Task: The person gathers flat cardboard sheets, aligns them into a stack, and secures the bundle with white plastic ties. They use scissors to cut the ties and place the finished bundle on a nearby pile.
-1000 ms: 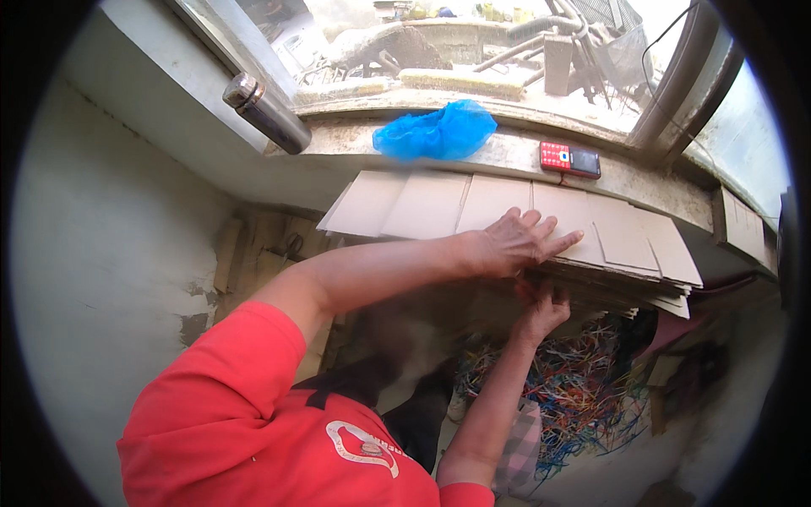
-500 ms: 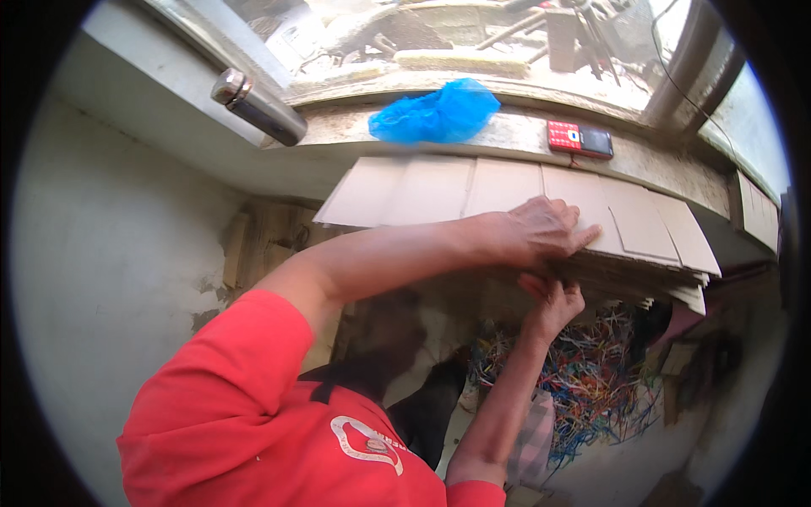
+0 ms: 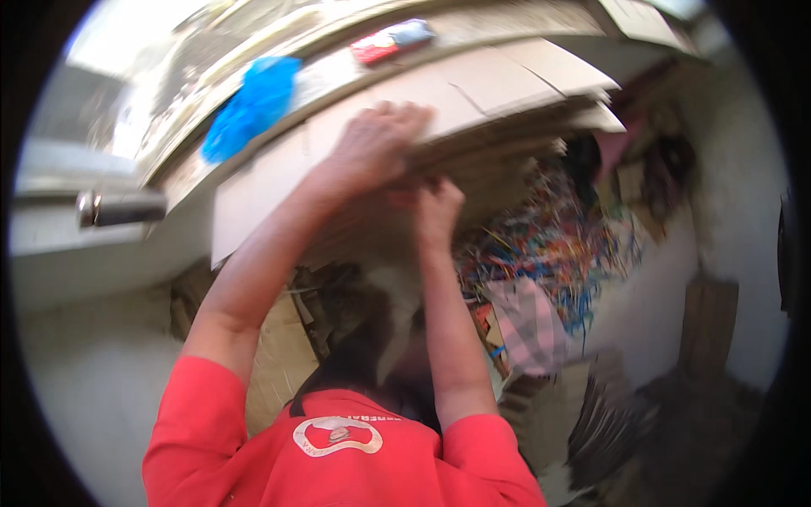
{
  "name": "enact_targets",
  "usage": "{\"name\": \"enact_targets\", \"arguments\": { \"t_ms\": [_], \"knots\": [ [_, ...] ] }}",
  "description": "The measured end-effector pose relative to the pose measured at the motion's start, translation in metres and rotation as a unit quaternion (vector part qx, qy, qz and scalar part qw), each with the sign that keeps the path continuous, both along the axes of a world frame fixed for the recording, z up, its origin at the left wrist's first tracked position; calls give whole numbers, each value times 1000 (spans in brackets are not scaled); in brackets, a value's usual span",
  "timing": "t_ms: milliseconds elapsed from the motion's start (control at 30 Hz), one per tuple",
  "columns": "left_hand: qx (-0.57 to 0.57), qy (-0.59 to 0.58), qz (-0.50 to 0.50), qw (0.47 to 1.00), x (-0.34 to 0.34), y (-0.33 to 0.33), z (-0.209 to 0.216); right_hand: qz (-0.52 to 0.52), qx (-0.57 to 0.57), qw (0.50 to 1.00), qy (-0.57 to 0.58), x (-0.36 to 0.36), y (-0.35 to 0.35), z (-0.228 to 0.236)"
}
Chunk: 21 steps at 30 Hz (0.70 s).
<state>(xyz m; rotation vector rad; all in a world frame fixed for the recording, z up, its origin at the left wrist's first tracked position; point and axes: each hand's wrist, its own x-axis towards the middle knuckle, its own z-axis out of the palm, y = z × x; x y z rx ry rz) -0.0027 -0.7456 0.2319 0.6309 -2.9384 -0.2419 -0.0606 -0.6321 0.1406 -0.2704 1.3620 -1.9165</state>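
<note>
A long row of overlapping pale cardboard sheets (image 3: 329, 110) lies stacked in front of me below the window sill, with ragged brown edges facing me. On top of them, near the front edge, my left hand (image 3: 372, 148) is closed with bent fingers and grips the sheets; motion blur softens its fingertips. Just under that edge, my right hand (image 3: 438, 209) is closed, its fingers pressed together. What it holds, if anything, is hidden by shadow and the stack's overhang.
Along the sill are a blue plastic bag (image 3: 253, 106), a red mobile phone (image 3: 393, 40) and a metal flask (image 3: 122, 208). Below right lies a heap of colourful thin strips (image 3: 549, 237) beside a checked pink-grey cloth (image 3: 528, 325). Grey sheets (image 3: 608, 422) stand farther down.
My view has swung to the right, so the sill and stack appear farther left and higher, tilted. Both hands stay at the stack's front edge, the left above and the right below.
</note>
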Motion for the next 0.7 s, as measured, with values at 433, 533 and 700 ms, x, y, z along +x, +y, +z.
{"name": "enact_targets", "arguments": {
  "t_ms": [433, 533, 700],
  "knots": [
    [140, -82, -23, 986, 46, -16, 2, -87, -88, 983, -136, 17, 18, -27],
    [134, -76, -26, 988, 45, -22, -5, -200, -17, 942, -267, 46, 27, -98],
    [116, -51, -45, 991, 49, -27, -12, -239, 29, 869, -432, 98, 48, -191]
  ]
}}
